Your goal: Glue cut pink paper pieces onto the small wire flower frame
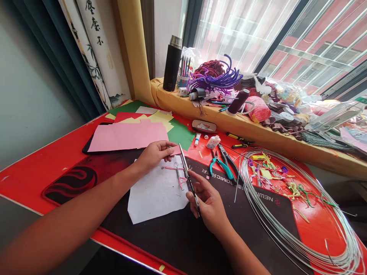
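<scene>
Left to right: the left hand (155,154) is pinching a pink paper scrap (176,150) between thumb and fingers, just beside the tip of the narrow scissors (189,183). The right hand (208,202) is gripping these beside a white paper sheet (156,193). A close, steady pinch is best for controlling the scrap.

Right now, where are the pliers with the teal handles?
In the head view, the teal-handled pliers lie at the black mat's far edge, beyond the right hand, beside darker-handled pliers.
</scene>
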The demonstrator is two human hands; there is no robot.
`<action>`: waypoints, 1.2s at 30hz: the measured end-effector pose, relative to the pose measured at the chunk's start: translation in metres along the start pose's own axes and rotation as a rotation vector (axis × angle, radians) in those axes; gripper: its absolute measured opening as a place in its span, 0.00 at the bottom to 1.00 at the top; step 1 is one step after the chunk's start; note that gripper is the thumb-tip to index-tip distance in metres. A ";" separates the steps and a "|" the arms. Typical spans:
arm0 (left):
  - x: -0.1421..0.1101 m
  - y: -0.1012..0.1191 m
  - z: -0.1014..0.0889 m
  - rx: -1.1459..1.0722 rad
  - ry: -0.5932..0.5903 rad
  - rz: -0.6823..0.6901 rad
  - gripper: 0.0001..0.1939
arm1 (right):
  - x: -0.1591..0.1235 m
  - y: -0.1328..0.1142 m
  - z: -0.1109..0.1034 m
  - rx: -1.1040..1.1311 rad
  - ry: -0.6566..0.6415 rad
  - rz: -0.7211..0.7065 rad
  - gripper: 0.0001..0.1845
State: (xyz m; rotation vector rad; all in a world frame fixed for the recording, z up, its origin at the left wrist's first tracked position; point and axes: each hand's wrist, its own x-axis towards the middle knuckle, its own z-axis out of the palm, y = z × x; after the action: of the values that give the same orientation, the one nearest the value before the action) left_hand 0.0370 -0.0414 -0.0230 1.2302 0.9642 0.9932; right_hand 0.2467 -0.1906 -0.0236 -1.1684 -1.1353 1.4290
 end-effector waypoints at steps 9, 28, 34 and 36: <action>-0.003 0.006 0.000 -0.055 -0.052 -0.079 0.24 | 0.008 -0.002 -0.011 -0.024 0.184 -0.058 0.38; -0.020 0.017 0.009 0.153 -0.180 -0.065 0.20 | 0.008 0.003 -0.011 -0.044 0.160 -0.058 0.40; -0.020 0.017 0.010 0.181 -0.164 -0.104 0.16 | 0.009 0.005 -0.011 -0.050 0.159 -0.050 0.39; -0.019 0.016 0.009 0.220 -0.176 -0.112 0.16 | 0.009 0.005 -0.011 -0.051 0.160 -0.040 0.39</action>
State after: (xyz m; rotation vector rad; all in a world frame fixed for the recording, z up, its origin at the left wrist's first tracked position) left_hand 0.0391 -0.0615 -0.0056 1.4052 1.0106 0.6919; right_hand 0.2566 -0.1818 -0.0309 -1.2647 -1.0826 1.2594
